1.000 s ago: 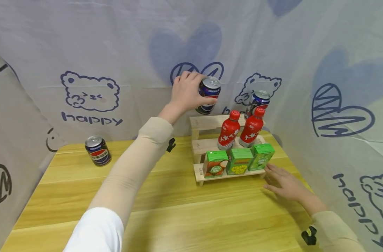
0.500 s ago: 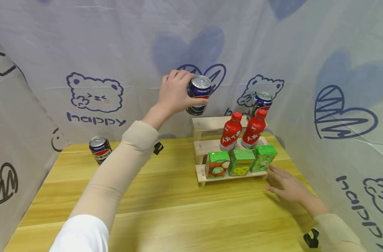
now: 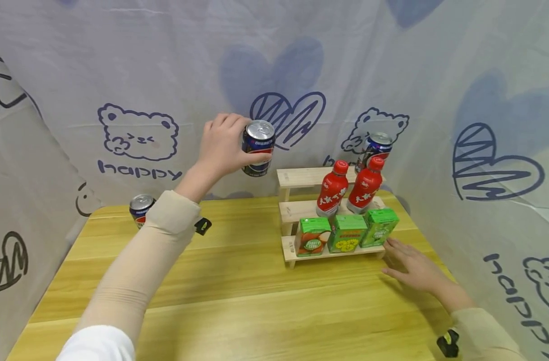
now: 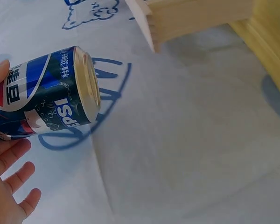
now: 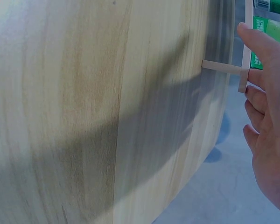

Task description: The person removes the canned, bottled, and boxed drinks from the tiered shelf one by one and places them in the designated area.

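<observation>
My left hand (image 3: 224, 145) grips a dark blue Pepsi can (image 3: 258, 150) in the air, left of a three-step wooden rack (image 3: 297, 176). In the left wrist view the can (image 4: 46, 93) lies between thumb and fingers, its base towards the rack. At the rack's lower right corner, my right hand (image 3: 411, 265) has its fingers extended, fingertips right by the bottom step. A second can (image 3: 374, 148) stands on the top step at the right. Two red bottles (image 3: 332, 190) occupy the middle step, and three green drink cartons (image 3: 348, 233) line the bottom one.
Another Pepsi can (image 3: 141, 208) stands at the table's back left, partly covered by the left sleeve. The wooden table (image 3: 256, 311) meets a printed cloth backdrop (image 3: 188, 75) behind and on the right.
The left hand has carried its can leftward and slightly down, away from above the rack's top step. The left forearm now covers more of the back left can. The right hand stays put.
</observation>
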Tool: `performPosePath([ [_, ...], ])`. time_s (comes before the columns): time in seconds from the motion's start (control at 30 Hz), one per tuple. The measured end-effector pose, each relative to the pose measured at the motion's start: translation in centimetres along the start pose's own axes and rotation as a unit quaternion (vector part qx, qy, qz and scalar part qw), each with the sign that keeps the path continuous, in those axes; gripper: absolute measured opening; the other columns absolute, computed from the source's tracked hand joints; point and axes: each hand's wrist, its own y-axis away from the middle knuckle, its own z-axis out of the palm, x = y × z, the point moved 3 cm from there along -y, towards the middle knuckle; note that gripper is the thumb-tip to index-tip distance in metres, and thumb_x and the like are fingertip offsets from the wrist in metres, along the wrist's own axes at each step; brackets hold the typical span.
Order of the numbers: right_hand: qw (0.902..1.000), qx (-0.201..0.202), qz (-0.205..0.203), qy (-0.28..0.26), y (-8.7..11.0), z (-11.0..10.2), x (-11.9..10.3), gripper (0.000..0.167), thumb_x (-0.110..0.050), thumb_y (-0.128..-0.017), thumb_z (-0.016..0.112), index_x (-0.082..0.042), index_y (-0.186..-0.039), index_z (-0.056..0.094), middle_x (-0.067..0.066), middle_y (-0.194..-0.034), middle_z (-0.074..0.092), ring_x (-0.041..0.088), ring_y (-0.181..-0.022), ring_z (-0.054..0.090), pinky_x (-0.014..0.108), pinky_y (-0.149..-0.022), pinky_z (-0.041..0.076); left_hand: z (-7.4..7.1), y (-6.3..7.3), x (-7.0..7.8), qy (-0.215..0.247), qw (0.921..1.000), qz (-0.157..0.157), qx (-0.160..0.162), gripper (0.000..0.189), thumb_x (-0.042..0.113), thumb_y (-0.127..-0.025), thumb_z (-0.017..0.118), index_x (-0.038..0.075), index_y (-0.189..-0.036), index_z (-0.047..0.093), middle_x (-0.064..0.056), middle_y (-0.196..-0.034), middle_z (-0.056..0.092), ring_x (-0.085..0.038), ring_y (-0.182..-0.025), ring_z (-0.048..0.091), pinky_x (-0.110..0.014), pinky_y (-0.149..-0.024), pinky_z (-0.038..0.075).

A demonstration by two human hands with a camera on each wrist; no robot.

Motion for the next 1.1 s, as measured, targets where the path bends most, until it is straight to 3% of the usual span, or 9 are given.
performPosePath([
  [0.5,1.0,-0.005,0.004,-0.006,-0.3,0.3,0.2,0.074,-0.047,-0.089,0.065,0.001,-0.142,0.046,0.025,-0.151,0.038,0.047,-0.136,0.039,0.061,-0.108,0.031,2.3,4.9,-5.7,-0.001,0.9995,-0.031,-0.005,0.086,0.067,-0.067,0.076,0.01,-0.129,0.056,-0.012,-0.131,0.057,-0.033,-0.122,0.045,-0.054,-0.098,0.035],
  [0.87,1.0,0.0,0.004,-0.005,-0.1,0.5,0.3,0.074,-0.047,-0.088,0.066,0.002,-0.141,0.047,0.026,-0.15,0.038,0.047,-0.136,0.039,0.061,-0.108,0.031,4.5,8.0,-8.5,0.003,0.9989,-0.043,-0.016,0.086,0.066,-0.066,0.077,0.008,-0.127,0.057,-0.014,-0.128,0.058,-0.035,-0.119,0.046,-0.055,-0.097,0.035],
  [1.1,0.9999,-0.003,0.012,-0.009,0.1,0.6,0.4,0.074,-0.048,-0.089,0.065,0.0,-0.142,0.047,0.024,-0.152,0.038,0.046,-0.137,0.039,0.06,-0.108,0.031,5.5,9.4,-9.9,-0.003,0.9986,-0.05,-0.018,0.085,0.067,-0.066,0.077,0.008,-0.124,0.058,-0.014,-0.126,0.059,-0.034,-0.117,0.047,-0.056,-0.095,0.035],
])
